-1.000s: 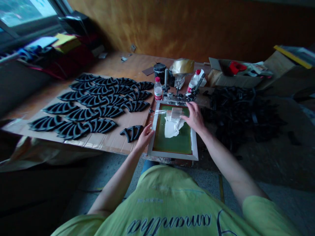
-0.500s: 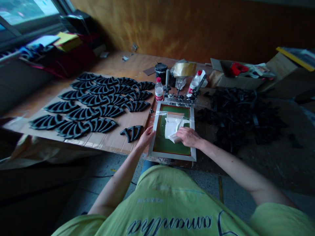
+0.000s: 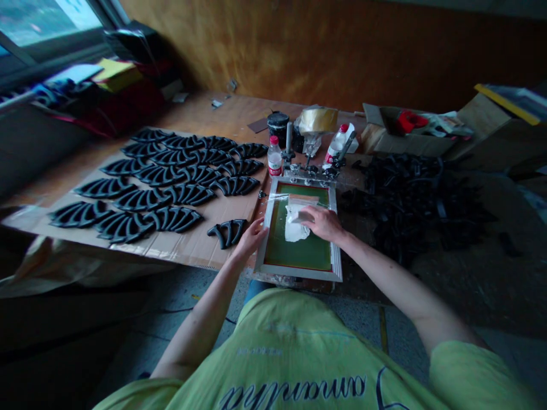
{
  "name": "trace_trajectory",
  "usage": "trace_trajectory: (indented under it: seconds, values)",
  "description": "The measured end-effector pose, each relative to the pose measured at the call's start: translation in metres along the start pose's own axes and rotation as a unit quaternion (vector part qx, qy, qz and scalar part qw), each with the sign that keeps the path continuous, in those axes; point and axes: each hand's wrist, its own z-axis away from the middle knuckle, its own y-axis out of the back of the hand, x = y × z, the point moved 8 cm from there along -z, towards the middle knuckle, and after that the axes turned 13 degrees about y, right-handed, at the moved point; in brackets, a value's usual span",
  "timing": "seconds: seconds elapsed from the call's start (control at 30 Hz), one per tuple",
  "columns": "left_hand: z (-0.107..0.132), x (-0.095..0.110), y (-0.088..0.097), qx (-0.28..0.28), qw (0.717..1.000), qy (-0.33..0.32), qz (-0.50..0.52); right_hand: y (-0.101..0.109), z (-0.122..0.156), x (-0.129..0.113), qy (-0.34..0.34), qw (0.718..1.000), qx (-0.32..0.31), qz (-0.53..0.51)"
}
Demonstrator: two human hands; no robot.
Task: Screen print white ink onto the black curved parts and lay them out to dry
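Head view: hands apart, left hand (image 3: 252, 239) resting on the edge of the screen frame (image 3: 299, 275), right hand (image 3: 323, 223) clasping a white rag (image 3: 296, 228) on its green mesh (image 3: 294, 256); black parts (image 3: 171, 182) lie left of the frame, bottles (image 3: 274, 156) beyond it.

Aluminum silkscreen frame (image 3: 299, 275) lying flat, green mesh (image 3: 294, 255) showing, crumpled white rag (image 3: 296, 229) bunched on top.

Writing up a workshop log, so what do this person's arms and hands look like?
The left hand and right hand are bare, without gloves, and the forearms are uncovered. A lime-green short-sleeved T-shirt covers the upper arms and has dark script lettering across its front.
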Motion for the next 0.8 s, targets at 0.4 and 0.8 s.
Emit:
trace_trajectory:
  seconds: [0.4, 0.8]
  values:
    - [0.048, 0.13, 0.003, 0.027, 0.977, -0.169, 0.13, 0.094, 0.038, 0.121, -0.193, 0.955, 0.166, 0.15]
    - [0.039, 0.127, -0.038, 0.002, 0.981, -0.123, 0.151, -0.053, 0.049, 0.033, -0.218, 0.971, -0.074, 0.06]
